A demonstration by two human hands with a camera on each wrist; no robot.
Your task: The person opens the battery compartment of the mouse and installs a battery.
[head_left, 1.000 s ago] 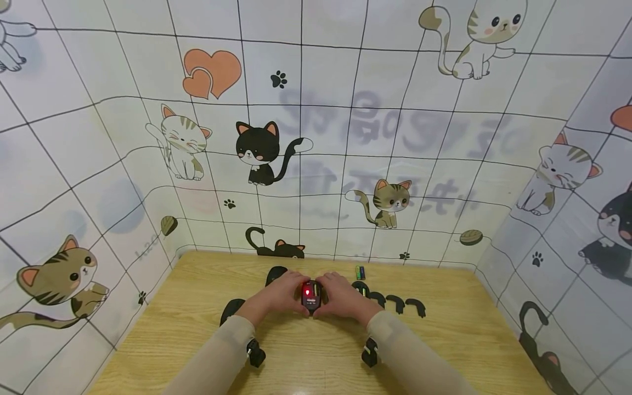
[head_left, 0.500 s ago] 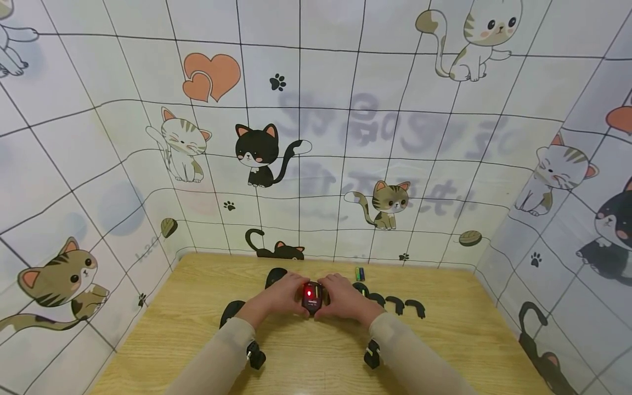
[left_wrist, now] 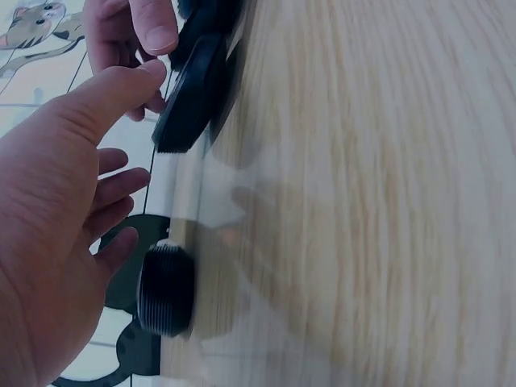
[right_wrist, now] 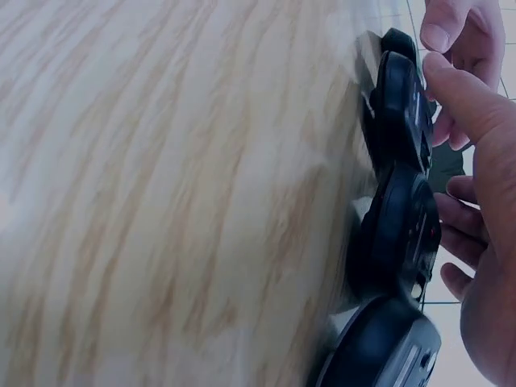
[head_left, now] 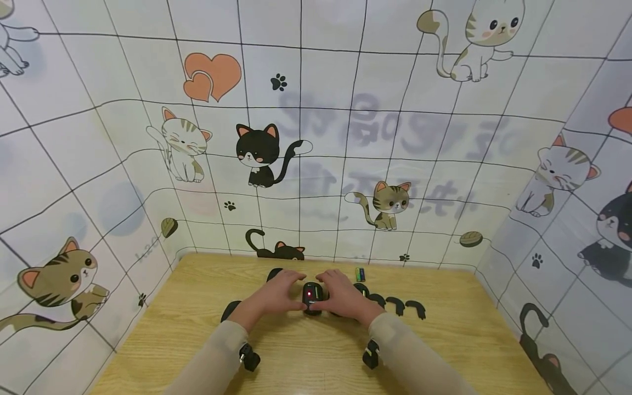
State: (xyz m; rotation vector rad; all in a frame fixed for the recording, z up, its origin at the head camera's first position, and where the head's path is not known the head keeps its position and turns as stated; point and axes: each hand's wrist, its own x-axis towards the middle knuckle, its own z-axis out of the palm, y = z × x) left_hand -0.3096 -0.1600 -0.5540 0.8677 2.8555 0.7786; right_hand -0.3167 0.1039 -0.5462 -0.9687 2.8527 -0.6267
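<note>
A black computer mouse [head_left: 312, 293] lies underside up at the middle of the table, a small red light glowing on it. My left hand [head_left: 276, 296] is left of it, fingers spread and loosely curved, thumb tip close to its near-left edge. My right hand [head_left: 343, 295] arches on the other side, its thumb overlapping the mouse's near end. Neither hand grips anything. In the left wrist view the mouse [left_wrist: 189, 101] stands just past the thumb. Several black mice line up beside the right hand [right_wrist: 504, 210] in the right wrist view, the middle one [right_wrist: 403, 234] nearest its fingers.
More black mice lie at left, one nearer [head_left: 230, 310] and one farther [head_left: 274, 273]. Two batteries [head_left: 360, 274] lie behind the right hand. A round black mouse [head_left: 362, 288] and curved black covers [head_left: 416, 308] run to the right. A cat-print curtain [head_left: 326, 137] surrounds the table [head_left: 316, 351].
Both hands have loosened from the mouse's sides and spread apart, the left one drawing back leftward. The mouse now rests between them, its red light smaller and dimmer.
</note>
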